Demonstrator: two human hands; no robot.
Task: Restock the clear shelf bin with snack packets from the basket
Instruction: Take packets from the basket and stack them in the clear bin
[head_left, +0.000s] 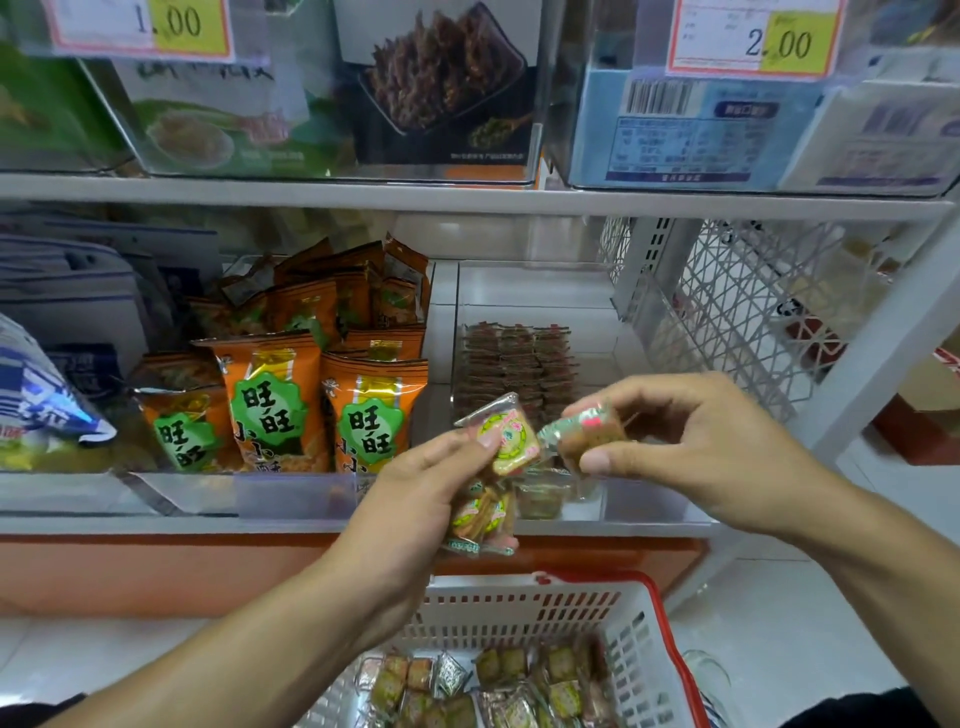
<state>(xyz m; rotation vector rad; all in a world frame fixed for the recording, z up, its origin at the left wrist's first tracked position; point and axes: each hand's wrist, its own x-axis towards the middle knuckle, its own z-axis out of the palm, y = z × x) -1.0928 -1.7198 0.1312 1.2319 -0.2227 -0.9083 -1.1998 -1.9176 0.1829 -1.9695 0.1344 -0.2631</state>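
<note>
**Two hands full of little snack packs at the clear bin**

Several small square snack packets (483, 512) sit bunched in the left hand (426, 483), fingers curled round the stack, thumb pressing a top one with a round green-and-yellow label. The right hand (691, 447) pinches a single packet (592, 431) between thumb and forefinger, brownish inside shiny crinkly film with a pink spot; it's just beside the left hand's top packet. Both hands hover right at the near lip of the clear shelf bin (644, 499), which already has tidy rows of packets (519, 364) stacked toward the far end.

Below, near the body, a white slotted plastic basket (639, 639) with a red rim holds a loose heap of the same packets. It sits over a pale tiled floor.

Left of the bin, orange foil bags (280, 400) with green badges stand packed in another clear bin. Shelving is white metal with an orange strip along the front edge, white wire mesh on the right. Price tags reading 1.00 (140, 26) and 2.00 (753, 36) hang from bins on the upper shelf
</note>
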